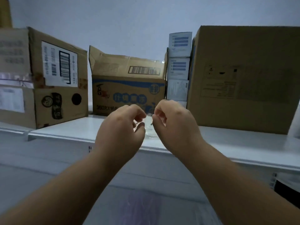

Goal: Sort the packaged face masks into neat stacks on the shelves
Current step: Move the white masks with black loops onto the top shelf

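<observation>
Between the two hands, on the front part of the white shelf [68,135], sits a clear packaged face mask [149,127], mostly hidden and blurred; contents not readable. Left hand [121,129] grip: fingers curled, fingertips pinching the pack's left edge. Right hand [174,125] grip: fingers curled, thumb and forefinger pinching the pack's right edge. Both forearms reach up from the bottom of the frame, hands close together with only the pack between them.

Just behind the grips stands an open cardboard box with blue print [128,88], flaps up, barcode on the rear flap. Behind and right of the right grip is a column of small white-and-blue boxes [178,67], stacked upright, pressed between the printed box and a large plain carton [243,78], which stands to the right of the right grip. Left of the left grip, well apart, is a taped carton with a shipping label [56,78], angled on the shelf. Below the grips, a lower white shelf surface holds a faint purple-tinted pack [139,207], blurred.
</observation>
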Motion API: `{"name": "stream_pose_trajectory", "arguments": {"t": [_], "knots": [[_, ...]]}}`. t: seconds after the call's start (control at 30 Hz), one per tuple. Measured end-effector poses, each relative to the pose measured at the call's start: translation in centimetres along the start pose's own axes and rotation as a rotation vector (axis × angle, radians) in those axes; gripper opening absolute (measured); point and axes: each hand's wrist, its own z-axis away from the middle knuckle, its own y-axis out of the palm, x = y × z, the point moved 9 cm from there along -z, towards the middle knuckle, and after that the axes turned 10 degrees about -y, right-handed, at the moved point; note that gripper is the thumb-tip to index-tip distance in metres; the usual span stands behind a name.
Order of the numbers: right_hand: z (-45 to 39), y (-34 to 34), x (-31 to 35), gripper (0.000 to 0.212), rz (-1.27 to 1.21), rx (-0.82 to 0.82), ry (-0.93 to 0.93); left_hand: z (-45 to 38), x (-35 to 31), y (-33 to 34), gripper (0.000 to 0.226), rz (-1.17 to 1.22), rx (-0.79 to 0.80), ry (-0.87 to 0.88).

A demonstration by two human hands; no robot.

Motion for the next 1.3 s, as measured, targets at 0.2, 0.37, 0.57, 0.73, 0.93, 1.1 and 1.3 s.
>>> {"name": "stream_pose_trajectory", "arguments": {"t": [0.2,0.37,0.57,0.73,0.93,1.1,1.3], "knots": [[10.1,-2.0,4.6,0.005,-0.184,0.001,-0.016,12.8,-0.3,-0.6,0.014,-0.030,-0.014,-0.105],[20.3,3.3,8.4,0.007,-0.345,0.171,0.080,24.0,4.3,1.9,0.017,-0.160,0.136,-0.276],[29.2,12.9,10.3,0.007,-0.400,0.378,0.234,33.9,13.3,6.5,0.023,-0.252,0.416,-0.433],[38.1,22.0,11.5,0.008,-0.384,0.634,0.412,42.1,21.1,9.9,0.019,-0.210,0.608,-0.549],[48.7,30.5,12.0,0.008,-0.403,0.826,0.623,47.8,27.6,14.6,0.025,-0.267,0.843,-0.586],[54.8,38.0,11.7,0.011,-0.431,0.917,0.626,51.1,32.9,18.9,0.029,-0.288,0.881,-0.671],[63.4,47.7,8.8,0.018,-0.401,1.103,0.594,57.5,38.1,25.0,0.031,-0.271,0.901,-0.778]]}}
